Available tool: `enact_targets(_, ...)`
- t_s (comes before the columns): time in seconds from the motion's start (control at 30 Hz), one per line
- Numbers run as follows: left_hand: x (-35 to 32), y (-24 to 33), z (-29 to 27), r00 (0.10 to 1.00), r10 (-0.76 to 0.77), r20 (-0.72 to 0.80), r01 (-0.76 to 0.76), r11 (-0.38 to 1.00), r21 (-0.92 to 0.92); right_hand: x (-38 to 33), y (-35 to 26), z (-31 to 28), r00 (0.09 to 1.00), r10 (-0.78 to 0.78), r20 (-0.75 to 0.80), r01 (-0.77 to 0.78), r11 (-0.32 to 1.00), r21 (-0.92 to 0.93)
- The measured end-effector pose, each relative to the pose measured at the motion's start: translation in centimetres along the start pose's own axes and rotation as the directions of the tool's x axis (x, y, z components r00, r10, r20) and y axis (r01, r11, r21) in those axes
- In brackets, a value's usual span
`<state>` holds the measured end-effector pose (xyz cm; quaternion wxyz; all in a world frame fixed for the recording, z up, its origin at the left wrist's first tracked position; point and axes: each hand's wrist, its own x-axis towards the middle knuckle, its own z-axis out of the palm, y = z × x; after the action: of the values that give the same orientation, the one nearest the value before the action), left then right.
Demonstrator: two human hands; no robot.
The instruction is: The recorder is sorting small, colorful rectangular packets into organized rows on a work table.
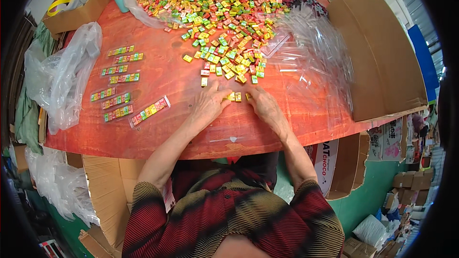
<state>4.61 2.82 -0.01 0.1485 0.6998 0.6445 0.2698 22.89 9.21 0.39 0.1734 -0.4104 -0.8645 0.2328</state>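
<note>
Here, watching remotely, I have the left hand (209, 100) and right hand (266, 106) at opposite ends of a short row of yellow boxes (238, 97), mid-frame; whether either clamps on any, I cannot tell.

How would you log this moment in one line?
left hand: at yellow boxes | right hand: at row's right end | ahead: multicoloured box pile

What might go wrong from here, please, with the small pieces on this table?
First, the short row of yellow pieces could be knocked askew, as the left hand and right hand are so close around it. Second, loose pieces just beyond the hands might get pushed into the row. Third, a bit of clear plastic near the table's front edge could be brushed off by a forearm.
</note>
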Motion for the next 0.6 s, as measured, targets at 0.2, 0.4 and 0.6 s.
enact_targets(0.2,-0.4,0.1,0.3,1.000,-0.002,-0.006,0.002,1.000,0.010,0.2,0.6,0.4,0.999,-0.052,0.016,0.049,0.985,0.166)
enact_targets(0.4,-0.3,0.6,0.5,0.999,0.014,-0.047,-0.013,1.000,0.013,2.6,1.5,0.6,0.979,0.082,-0.189,-0.100,0.991,-0.092)
enact_targets(0.6,-0.3,0.7,0.8,0.998,-0.011,-0.057,0.012,1.000,0.016,1.9,1.6,0.0,0.984,0.057,-0.169,-0.071,0.994,-0.078)
